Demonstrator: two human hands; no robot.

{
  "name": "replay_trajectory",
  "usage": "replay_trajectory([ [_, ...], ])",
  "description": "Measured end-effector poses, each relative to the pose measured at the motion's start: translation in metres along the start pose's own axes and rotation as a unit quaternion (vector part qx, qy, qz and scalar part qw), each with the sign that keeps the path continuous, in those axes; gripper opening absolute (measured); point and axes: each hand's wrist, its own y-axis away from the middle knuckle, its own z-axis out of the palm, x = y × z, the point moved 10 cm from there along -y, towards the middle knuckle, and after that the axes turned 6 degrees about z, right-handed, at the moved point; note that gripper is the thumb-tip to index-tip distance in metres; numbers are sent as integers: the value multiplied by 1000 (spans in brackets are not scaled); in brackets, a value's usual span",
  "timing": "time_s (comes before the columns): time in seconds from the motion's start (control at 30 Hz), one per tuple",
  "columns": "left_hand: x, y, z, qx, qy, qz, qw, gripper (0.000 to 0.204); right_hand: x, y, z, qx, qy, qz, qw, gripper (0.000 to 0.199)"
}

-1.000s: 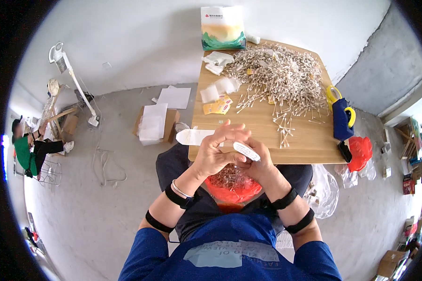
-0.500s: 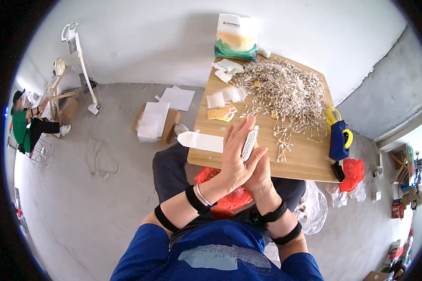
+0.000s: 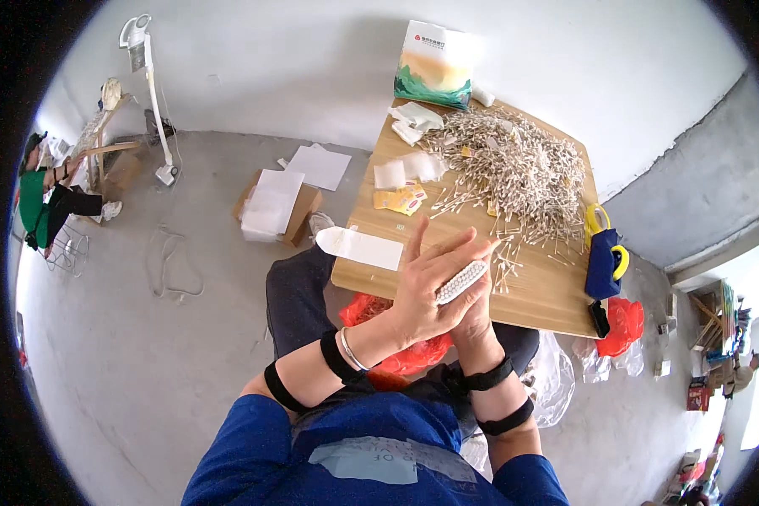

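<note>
Between my two hands, above the near edge of the table, is a packed bundle of cotton swabs (image 3: 462, 282), its round white tips facing up. My left hand (image 3: 426, 282) presses on it from the left, fingers stretched and slightly spread. From the other side my right hand (image 3: 478, 319) grips the bundle, with its fingers partly hidden behind it. A flat white card-like sleeve (image 3: 367, 250) with a rounded end lies left of my hands, partly past the table edge. Farther back is a large heap of loose cotton swabs (image 3: 523, 164).
Yellow packets (image 3: 400, 199) and clear plastic bags (image 3: 409, 171) lie on the wooden table (image 3: 548, 302). A printed bag (image 3: 434, 67) stands at the back, a blue holder with yellow handles (image 3: 603, 261) at the right edge. Red plastic (image 3: 413, 356) is below. Another person sits far left.
The bundle has tilted over to the right between my hands, and my left fingers have spread and swung rightward. The view has shifted slightly.
</note>
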Motion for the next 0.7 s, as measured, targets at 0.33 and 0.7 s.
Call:
replay_trajectory([
  [0.33, 9, -1, 10, -40, 58, 30, 997, 67, -2, 9, 2, 30, 36, -1, 999, 57],
  [0.7, 6, -8, 14, -340, 249, 73, 904, 54, -22, 18, 31, -86, 547, -80, 829, 53],
])
